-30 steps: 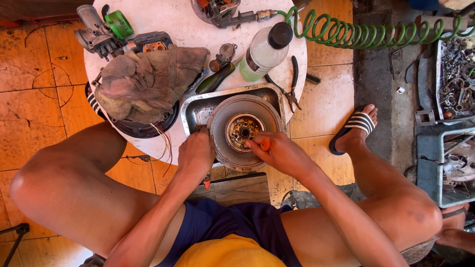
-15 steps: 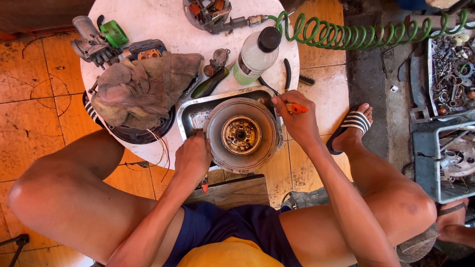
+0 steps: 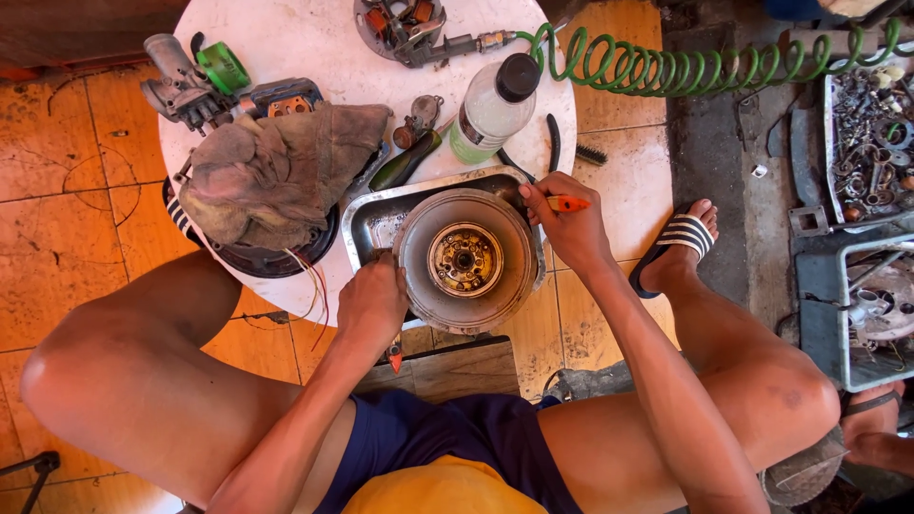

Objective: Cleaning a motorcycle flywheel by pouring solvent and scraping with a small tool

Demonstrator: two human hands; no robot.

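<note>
Sitting in a dented rectangular metal tray (image 3: 367, 221), the round grey metal drum with a brass-coloured hub (image 3: 466, 259) lies flat, face up, at the near edge of the round white table (image 3: 314, 43). The left hand (image 3: 373, 300) grips the drum's rim at about nine o'clock, fingers curled over the edge and closed on it. The right hand (image 3: 569, 227) rests at the rim near two o'clock, its fingers pinched narrowly around a small orange-handled tool (image 3: 566, 203); the tool's tip is hidden, so whether it touches the drum cannot be told.

At eleven o'clock from the drum, a crumpled brown-grey rag (image 3: 276, 171) is draped over a dark round part (image 3: 276, 259), with thin coloured wires (image 3: 314, 286) trailing from beneath it. At twelve o'clock lies a clear plastic bottle with a black cap and pale green liquid (image 3: 492, 108), tilted on its side. Beyond it, a green coiled air hose (image 3: 685, 65) stretches off toward two o'clock. A grey metal carburettor-like part (image 3: 176, 81) and a green cylindrical cap (image 3: 223, 67) sit at the table's far left. The person's right foot in a black striped sandal (image 3: 678, 243) rests on the orange tiled floor (image 3: 57, 171) at three o'clock.
</note>
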